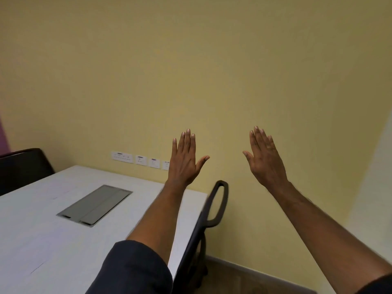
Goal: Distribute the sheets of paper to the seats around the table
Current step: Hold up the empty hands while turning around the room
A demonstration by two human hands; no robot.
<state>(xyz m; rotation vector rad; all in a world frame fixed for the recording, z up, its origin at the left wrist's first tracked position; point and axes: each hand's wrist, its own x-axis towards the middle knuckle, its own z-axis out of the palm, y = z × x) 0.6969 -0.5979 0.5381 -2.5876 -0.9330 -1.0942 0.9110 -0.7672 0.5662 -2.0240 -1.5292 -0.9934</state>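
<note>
My left hand (184, 159) and my right hand (264, 158) are both raised in front of the yellow wall, backs towards me, fingers straight and thumbs spread. Neither holds anything. No sheet of paper shows anywhere in view. The white table (42, 230) lies low at the left, under my left forearm. A dark chair (212, 209) stands tucked against the table's right edge, between my two arms. Another dark chair back (23, 166) sits at the table's far left side.
A grey cable hatch (95, 205) is set flat into the middle of the tabletop. A row of white wall sockets (137, 160) runs just above the table's far edge. Wooden floor (244, 279) shows at the lower right beside the chair.
</note>
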